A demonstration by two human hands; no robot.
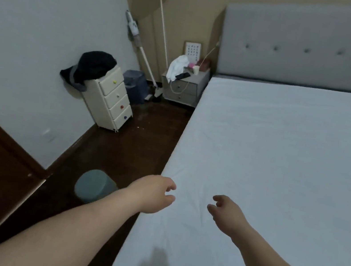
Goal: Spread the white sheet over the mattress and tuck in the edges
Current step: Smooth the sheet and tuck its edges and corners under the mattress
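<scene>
The white sheet [281,163] lies flat over the mattress, covering it from the grey headboard [309,46] down to the bottom of the view, with light creases near the left edge. My left hand [154,193] hovers at the sheet's left edge with its fingers loosely curled, holding nothing. My right hand [226,212] is over the sheet a little further in, fingers also loosely curled and empty. Both forearms reach in from the bottom of the frame. A dark shadow falls on the sheet below my hands.
A dark wooden floor [119,151] runs along the bed's left side. On it stand a teal round stool [95,185], a cream drawer unit [112,100] with dark clothes on top, a grey nightstand [183,87] with clutter, a floor lamp [162,29] and a stick vacuum [139,42].
</scene>
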